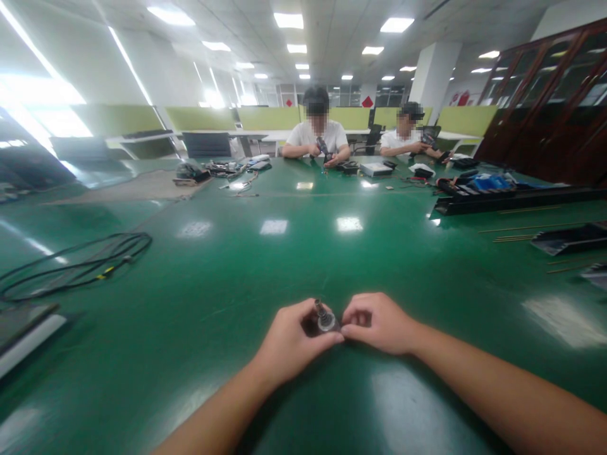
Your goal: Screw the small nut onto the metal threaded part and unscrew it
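Note:
A small metal part (326, 321) stands on the green tabletop (227, 265), with a round silvery base and a narrow tube-like stem that tilts slightly left. My left hand (294, 338) is closed around it, thumb in front and fingers behind, so its lower side is partly hidden. Just to the right, my right hand (377, 322) has curled fingers, with thumb and forefinger drawn together at the part's right edge. Whatever lies between those fingertips, if anything, is too small to make out.
Looped black cables (118, 243) lie at left, above a flat dark-and-white object (28, 335). Black metal channels (502, 201) and thin brass-coloured rods (515, 239) are at right. Two people sit across the table, one holding a power drill (323, 146), among scattered tools and parts.

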Demonstrator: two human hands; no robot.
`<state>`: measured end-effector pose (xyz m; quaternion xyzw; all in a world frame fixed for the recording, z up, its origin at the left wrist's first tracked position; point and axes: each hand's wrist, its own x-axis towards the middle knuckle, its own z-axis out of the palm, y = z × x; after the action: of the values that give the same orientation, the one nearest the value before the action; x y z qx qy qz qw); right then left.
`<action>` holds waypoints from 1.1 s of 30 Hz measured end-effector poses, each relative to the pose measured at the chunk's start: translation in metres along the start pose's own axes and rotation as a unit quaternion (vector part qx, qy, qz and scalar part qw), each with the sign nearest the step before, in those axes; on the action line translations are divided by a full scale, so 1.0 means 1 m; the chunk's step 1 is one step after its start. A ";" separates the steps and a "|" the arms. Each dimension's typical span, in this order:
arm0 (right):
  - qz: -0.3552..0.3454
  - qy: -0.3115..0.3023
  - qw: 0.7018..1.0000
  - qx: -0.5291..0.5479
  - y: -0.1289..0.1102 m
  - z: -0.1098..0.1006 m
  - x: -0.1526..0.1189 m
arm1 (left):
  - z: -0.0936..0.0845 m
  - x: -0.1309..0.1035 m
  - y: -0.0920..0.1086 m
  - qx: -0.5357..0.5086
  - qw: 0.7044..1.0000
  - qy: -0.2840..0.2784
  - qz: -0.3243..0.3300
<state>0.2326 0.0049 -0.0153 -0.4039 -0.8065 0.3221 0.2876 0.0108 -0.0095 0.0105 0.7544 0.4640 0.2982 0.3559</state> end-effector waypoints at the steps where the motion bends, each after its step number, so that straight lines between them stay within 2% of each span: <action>1: 0.001 0.001 1.000 -0.001 0.000 0.000 0.000 | 0.000 0.000 0.000 0.008 1.000 0.000 -0.001; 8: -0.001 0.001 1.000 -0.006 -0.001 0.000 -0.001 | 0.000 0.000 -0.002 -0.009 1.000 -0.002 0.000; 15: -0.002 -0.003 1.000 -0.005 0.000 0.000 -0.001 | -0.001 0.001 -0.012 0.011 0.991 0.084 0.102; 19: -0.001 0.000 1.000 -0.005 0.001 0.000 0.000 | -0.002 0.001 -0.012 0.028 0.986 0.091 0.139; 25: -0.002 -0.003 1.000 -0.013 0.001 0.000 0.000 | -0.001 0.001 -0.008 0.024 0.984 0.088 0.152; 33: -0.008 0.001 1.000 -0.015 0.000 0.000 -0.001 | -0.003 -0.001 -0.004 0.045 0.989 0.067 0.125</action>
<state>0.2334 0.0040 -0.0159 -0.4024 -0.8139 0.3074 0.2848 0.0063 -0.0082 0.0094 0.8001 0.4016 0.3689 0.2498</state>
